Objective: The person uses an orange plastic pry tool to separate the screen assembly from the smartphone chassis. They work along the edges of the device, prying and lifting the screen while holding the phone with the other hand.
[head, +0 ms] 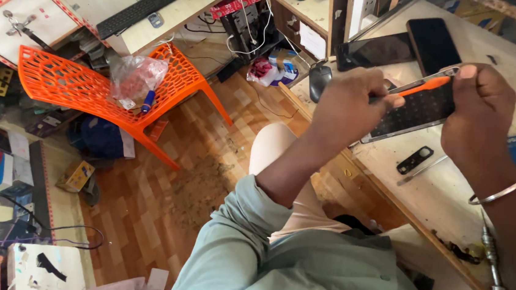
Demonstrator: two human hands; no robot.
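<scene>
- Phone (417, 108), a dark opened slab, is held up over the pale tabletop (451, 191), gripped between both hands.
- Left hand (347, 106) has its fingers curled tight around an orange-handled tool (419, 87), whose tip lies across the phone.
- Right hand (478, 119) has its fingers closed on the phone's far end, thumb pressed at the top edge; a metal bangle (503, 192) circles that wrist.
- Clear plastic bag (137, 77) with reddish contents sits on the orange chair (78, 88), well apart from the hands.
</scene>
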